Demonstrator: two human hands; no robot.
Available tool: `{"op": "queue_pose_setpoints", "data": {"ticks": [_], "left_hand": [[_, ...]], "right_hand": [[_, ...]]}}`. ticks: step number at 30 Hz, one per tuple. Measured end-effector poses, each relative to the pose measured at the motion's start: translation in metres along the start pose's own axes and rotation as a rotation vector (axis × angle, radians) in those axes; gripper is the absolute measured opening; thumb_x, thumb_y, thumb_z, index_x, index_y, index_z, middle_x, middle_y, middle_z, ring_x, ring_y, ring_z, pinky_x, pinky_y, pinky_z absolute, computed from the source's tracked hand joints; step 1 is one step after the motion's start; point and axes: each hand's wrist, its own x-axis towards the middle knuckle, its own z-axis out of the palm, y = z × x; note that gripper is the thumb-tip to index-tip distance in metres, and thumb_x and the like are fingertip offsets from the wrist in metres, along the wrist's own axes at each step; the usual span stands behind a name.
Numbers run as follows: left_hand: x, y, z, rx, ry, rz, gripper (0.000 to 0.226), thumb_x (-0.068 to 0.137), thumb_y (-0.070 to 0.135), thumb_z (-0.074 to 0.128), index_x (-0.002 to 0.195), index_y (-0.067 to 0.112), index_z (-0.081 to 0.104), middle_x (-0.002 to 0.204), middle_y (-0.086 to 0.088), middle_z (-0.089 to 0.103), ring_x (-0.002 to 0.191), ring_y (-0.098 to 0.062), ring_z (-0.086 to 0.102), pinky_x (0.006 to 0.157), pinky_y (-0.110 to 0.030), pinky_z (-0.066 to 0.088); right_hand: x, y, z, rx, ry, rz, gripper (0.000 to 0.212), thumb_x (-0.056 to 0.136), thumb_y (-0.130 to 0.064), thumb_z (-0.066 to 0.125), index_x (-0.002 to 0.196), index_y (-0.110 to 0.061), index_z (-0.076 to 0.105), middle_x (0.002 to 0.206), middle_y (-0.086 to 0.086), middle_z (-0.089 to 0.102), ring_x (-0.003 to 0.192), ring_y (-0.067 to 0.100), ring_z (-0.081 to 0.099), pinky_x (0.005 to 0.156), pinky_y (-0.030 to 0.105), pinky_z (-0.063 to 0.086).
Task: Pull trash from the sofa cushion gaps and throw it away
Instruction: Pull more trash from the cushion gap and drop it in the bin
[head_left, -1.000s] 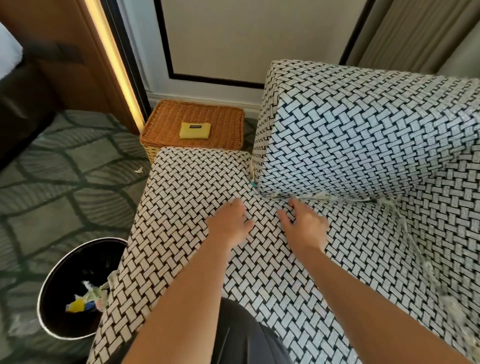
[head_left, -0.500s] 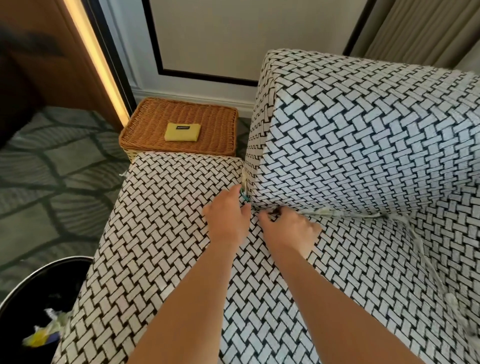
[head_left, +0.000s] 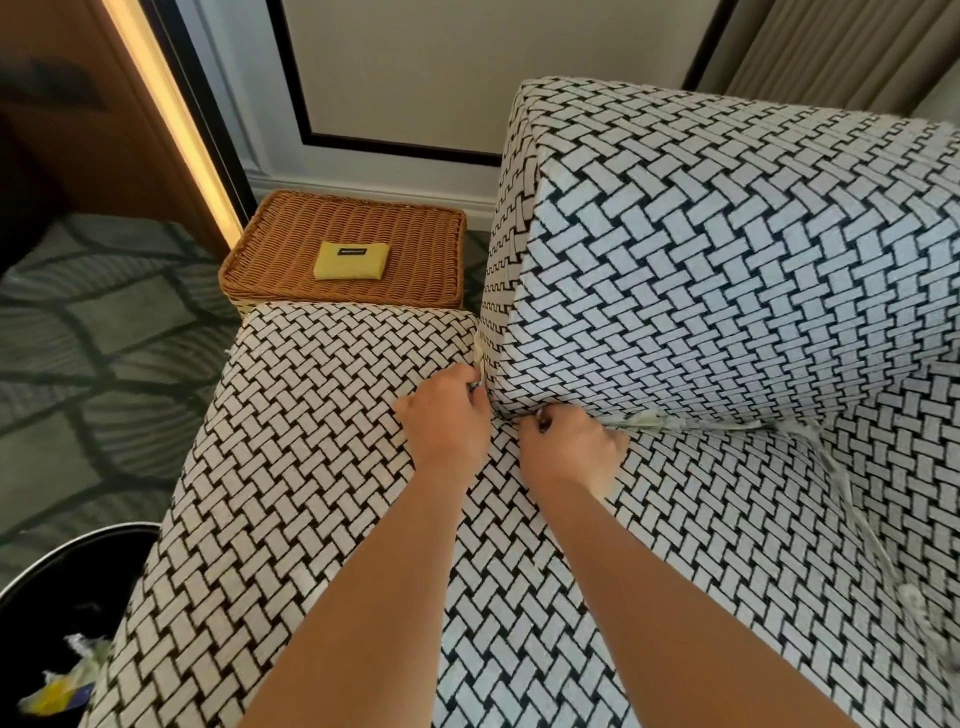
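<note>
The sofa has a black-and-white woven cover, with a seat cushion (head_left: 322, 467) and a big back cushion (head_left: 727, 270). My left hand (head_left: 447, 421) is at the corner where the gaps meet, thumb and finger pinched on a small glinting scrap (head_left: 475, 385). My right hand (head_left: 571, 449) lies at the gap under the back cushion, fingertips closed on a small dark bit (head_left: 543, 426). Pale paper strips (head_left: 647, 419) stick out of that gap further right. More pale scraps (head_left: 909, 597) lie along the right-hand seam.
A black round bin (head_left: 62, 551) stands on the floor at lower left with crumpled wrappers (head_left: 57, 693) inside. A wicker basket (head_left: 415, 244) with a yellow pouch (head_left: 349, 260) on top sits beyond the seat. Patterned carpet (head_left: 104, 364) is on the left, and a wall is behind.
Both hands moved forward from the seat to the gap at the back cushion's corner and closed their fingers there. The view shifted right, so the bin slid toward the lower left edge.
</note>
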Motion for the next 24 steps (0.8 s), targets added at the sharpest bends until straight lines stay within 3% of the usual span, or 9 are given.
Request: {"op": "queue_pose_setpoints", "data": {"ticks": [6, 13, 15, 18, 22, 24], "left_hand": [[0.0, -0.003, -0.001, -0.04, 0.0, 0.015, 0.01, 0.092, 0.017, 0.049, 0.089, 0.02, 0.058, 0.074, 0.007, 0.053, 0.076, -0.017, 0.055, 0.083, -0.03, 0.026], [0.0, -0.011, -0.006, -0.17, -0.021, 0.055, 0.013, 0.091, 0.014, 0.052, 0.082, 0.023, 0.054, 0.062, 0.014, 0.048, 0.057, -0.004, 0.044, 0.086, -0.042, 0.045], [0.0, -0.01, -0.003, -0.187, 0.004, 0.047, 0.006, 0.09, 0.017, 0.054, 0.088, 0.019, 0.059, 0.063, 0.012, 0.052, 0.06, -0.01, 0.049, 0.086, -0.042, 0.045], [0.0, -0.009, -0.002, -0.153, -0.015, 0.042, 0.014, 0.09, 0.024, 0.055, 0.1, 0.021, 0.063, 0.074, 0.009, 0.057, 0.07, -0.014, 0.054, 0.09, -0.035, 0.038], [0.001, -0.008, -0.007, -0.13, -0.057, 0.036, 0.02, 0.09, 0.026, 0.054, 0.108, 0.024, 0.063, 0.083, 0.008, 0.055, 0.083, -0.014, 0.054, 0.085, -0.031, 0.027], [0.002, -0.007, -0.007, -0.102, -0.079, 0.029, 0.024, 0.09, 0.026, 0.053, 0.112, 0.024, 0.062, 0.089, 0.005, 0.059, 0.089, -0.016, 0.056, 0.088, -0.033, 0.029]], "right_hand": [[-0.002, 0.003, 0.001, 0.08, 0.049, -0.037, 0.029, 0.088, -0.039, 0.046, 0.066, -0.022, 0.055, 0.059, -0.005, 0.056, 0.056, 0.013, 0.05, 0.083, 0.031, 0.031], [-0.009, -0.004, -0.004, -0.096, -0.045, 0.024, 0.036, 0.094, -0.044, 0.036, 0.085, -0.017, 0.059, 0.066, -0.005, 0.053, 0.067, 0.013, 0.051, 0.085, 0.034, 0.03], [-0.008, -0.008, -0.007, -0.156, -0.106, 0.038, 0.037, 0.095, -0.043, 0.034, 0.09, -0.016, 0.059, 0.078, -0.003, 0.057, 0.077, 0.015, 0.051, 0.085, 0.036, 0.03], [-0.003, -0.013, -0.012, -0.238, -0.237, 0.072, 0.036, 0.096, -0.043, 0.033, 0.096, -0.013, 0.054, 0.086, 0.0, 0.054, 0.082, 0.017, 0.046, 0.091, 0.038, 0.03], [0.009, -0.02, -0.023, -0.179, -0.372, 0.126, 0.035, 0.093, -0.047, 0.038, 0.094, -0.014, 0.049, 0.095, 0.002, 0.055, 0.097, 0.022, 0.05, 0.1, 0.042, 0.027], [0.013, -0.017, -0.024, -0.125, -0.379, 0.131, 0.036, 0.09, -0.049, 0.041, 0.095, -0.015, 0.047, 0.098, 0.003, 0.056, 0.097, 0.023, 0.05, 0.092, 0.039, 0.03]]}}
